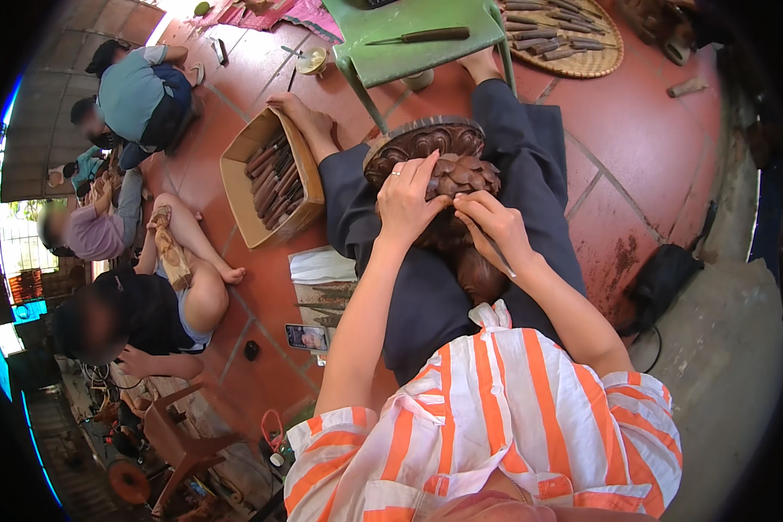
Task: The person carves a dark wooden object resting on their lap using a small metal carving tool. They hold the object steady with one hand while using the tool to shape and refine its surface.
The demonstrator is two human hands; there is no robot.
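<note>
A dark brown wood carving (pixel 465 177) with rounded, overlapping petal shapes is between my knees. My left hand (pixel 407 196) is laid over its near left side, fingers pressed on the wood and thumb pointing toward my other hand. Close beside it, my right hand (pixel 498 230) pinches a thin greyish strip-like tool (pixel 501 259), whose end sticks out below the palm. The tool's working tip is hidden by the fingers and the carving. Both hands' fingertips nearly meet at the petals' lower edge.
A cardboard box (pixel 237 196) of wooden-handled tools stands left of my leg. Ahead is a green stool (pixel 357 56) carrying a chisel-like tool (pixel 435 35). A woven tray (pixel 613 59) of similar tools lies far right. A phone (pixel 307 337) is near my left elbow; several people sit at left.
</note>
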